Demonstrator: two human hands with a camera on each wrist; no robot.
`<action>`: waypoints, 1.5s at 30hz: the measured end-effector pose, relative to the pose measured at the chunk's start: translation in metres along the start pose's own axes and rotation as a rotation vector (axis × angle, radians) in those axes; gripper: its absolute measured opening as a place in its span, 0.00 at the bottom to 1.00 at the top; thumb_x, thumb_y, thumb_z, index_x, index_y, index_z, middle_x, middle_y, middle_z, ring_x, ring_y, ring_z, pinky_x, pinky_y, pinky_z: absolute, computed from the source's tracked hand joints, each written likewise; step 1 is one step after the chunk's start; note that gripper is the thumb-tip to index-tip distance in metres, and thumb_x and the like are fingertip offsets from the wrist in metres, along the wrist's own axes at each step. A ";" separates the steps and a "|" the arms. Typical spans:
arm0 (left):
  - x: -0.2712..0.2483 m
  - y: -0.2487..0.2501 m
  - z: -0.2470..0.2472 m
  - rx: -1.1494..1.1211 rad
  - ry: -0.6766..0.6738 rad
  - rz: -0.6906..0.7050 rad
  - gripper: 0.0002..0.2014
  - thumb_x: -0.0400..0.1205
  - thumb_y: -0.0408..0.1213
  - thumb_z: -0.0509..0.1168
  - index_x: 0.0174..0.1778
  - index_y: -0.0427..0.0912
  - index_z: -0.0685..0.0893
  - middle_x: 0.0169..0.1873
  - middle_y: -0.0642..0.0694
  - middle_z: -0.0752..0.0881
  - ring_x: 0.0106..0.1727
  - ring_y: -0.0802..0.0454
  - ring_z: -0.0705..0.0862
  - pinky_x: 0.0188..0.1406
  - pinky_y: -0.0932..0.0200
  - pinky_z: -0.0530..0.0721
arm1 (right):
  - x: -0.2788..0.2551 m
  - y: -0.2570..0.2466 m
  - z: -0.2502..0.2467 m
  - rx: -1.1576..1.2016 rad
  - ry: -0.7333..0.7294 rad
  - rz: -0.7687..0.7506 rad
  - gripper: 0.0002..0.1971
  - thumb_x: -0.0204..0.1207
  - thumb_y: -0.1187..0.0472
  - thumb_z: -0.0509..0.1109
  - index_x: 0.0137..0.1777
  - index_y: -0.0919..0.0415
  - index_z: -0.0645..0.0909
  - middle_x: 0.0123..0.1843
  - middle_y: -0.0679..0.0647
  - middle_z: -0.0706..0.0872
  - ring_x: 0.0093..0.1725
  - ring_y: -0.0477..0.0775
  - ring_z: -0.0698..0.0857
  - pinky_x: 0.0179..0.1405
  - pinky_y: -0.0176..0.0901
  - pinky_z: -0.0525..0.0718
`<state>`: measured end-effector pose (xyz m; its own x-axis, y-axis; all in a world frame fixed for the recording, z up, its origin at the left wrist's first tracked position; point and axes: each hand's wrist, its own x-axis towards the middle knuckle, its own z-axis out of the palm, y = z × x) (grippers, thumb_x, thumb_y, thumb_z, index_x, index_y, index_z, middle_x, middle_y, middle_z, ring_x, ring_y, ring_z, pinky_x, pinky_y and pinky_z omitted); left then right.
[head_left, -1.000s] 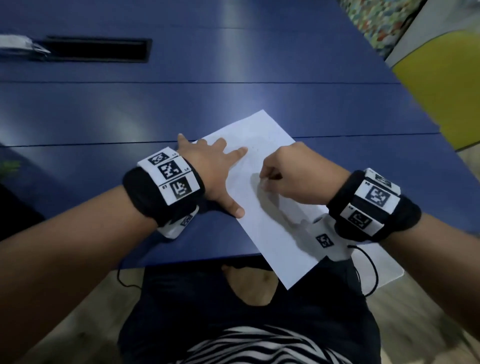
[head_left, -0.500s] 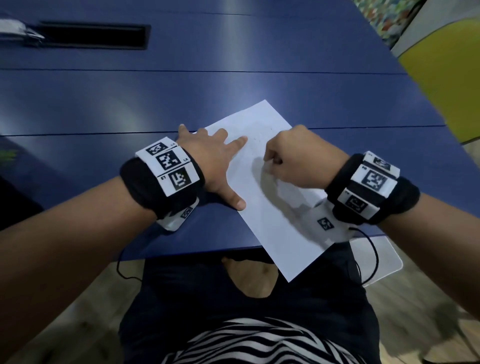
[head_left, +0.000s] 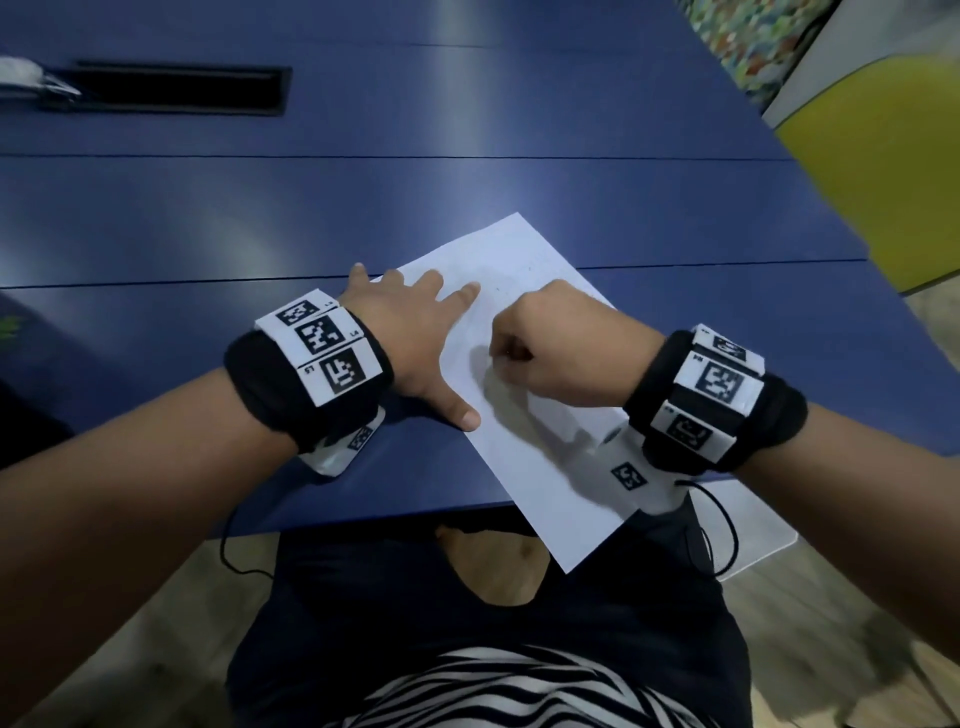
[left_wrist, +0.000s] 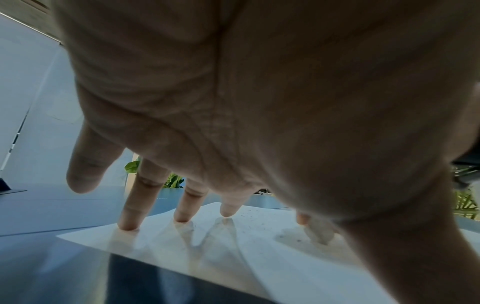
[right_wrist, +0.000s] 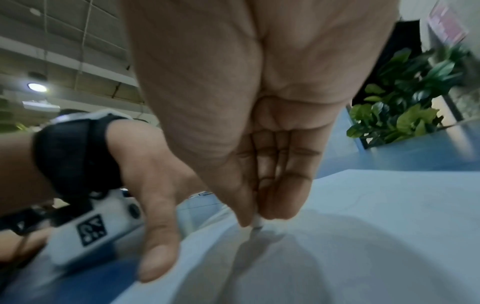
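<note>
1. Your right hand (head_left: 566, 343) has its fingers (right_wrist: 280, 201) curled in tight, thumb pinching a little white stub (right_wrist: 257, 223) against them. Can't tell what the stub actually is, it's too small and mostly buried in the grip.
2. The greyish tip of that stub is touching the sheet of paper (head_left: 524, 467), roughly in the middle of the sheet.
3. Your left hand (head_left: 410, 338) sits at 9 o'clock from the right one, fingers (left_wrist: 130, 214) straight and fanned wide, holding nothing. The fingertips press down along the sheet's left edge, and the thumb is planted on that same edge closer to you. From the left wrist view the little finger looks lifted off.
4. The paper lies flat on the blue surface (head_left: 467, 208), skewed so its long side runs from about 11 o'clock to 5 o'clock. The 5 o'clock corner hangs past the near edge, over your lap.
5. Both wrists wear black bands with black-and-white marker tags (head_left: 322, 358).
6. Way out at 10 o'clock there's a dark slot (head_left: 171, 88) cut into the surface.
7. At 2 o'clock, off the surface, there's something yellow (head_left: 893, 171), and the right wrist view catches a leafy green plant (right_wrist: 405, 102).
</note>
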<state>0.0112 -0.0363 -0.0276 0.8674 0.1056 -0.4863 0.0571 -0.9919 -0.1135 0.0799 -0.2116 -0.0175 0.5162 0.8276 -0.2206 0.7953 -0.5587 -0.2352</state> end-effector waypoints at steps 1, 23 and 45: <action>-0.001 0.000 -0.001 -0.002 -0.003 -0.001 0.77 0.52 0.91 0.64 0.91 0.61 0.35 0.91 0.47 0.55 0.87 0.32 0.63 0.85 0.20 0.55 | -0.003 0.003 -0.005 0.023 0.005 0.013 0.05 0.77 0.59 0.72 0.47 0.53 0.90 0.41 0.46 0.91 0.44 0.52 0.86 0.46 0.48 0.87; 0.018 -0.007 -0.031 -0.093 -0.142 0.026 0.74 0.58 0.72 0.84 0.91 0.67 0.39 0.93 0.52 0.41 0.91 0.42 0.60 0.83 0.36 0.71 | -0.030 0.039 -0.003 0.159 0.070 0.093 0.04 0.78 0.59 0.75 0.47 0.50 0.90 0.38 0.40 0.86 0.40 0.43 0.82 0.42 0.40 0.82; 0.016 -0.005 -0.030 0.008 -0.102 0.031 0.73 0.56 0.79 0.79 0.91 0.67 0.41 0.90 0.51 0.55 0.82 0.37 0.73 0.74 0.34 0.77 | -0.003 0.029 -0.016 0.008 -0.006 -0.059 0.06 0.76 0.58 0.74 0.49 0.53 0.92 0.36 0.43 0.90 0.34 0.44 0.80 0.39 0.39 0.80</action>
<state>0.0401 -0.0319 -0.0087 0.8140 0.0818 -0.5751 0.0266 -0.9942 -0.1038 0.1064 -0.2298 -0.0085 0.4669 0.8585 -0.2119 0.8215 -0.5098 -0.2555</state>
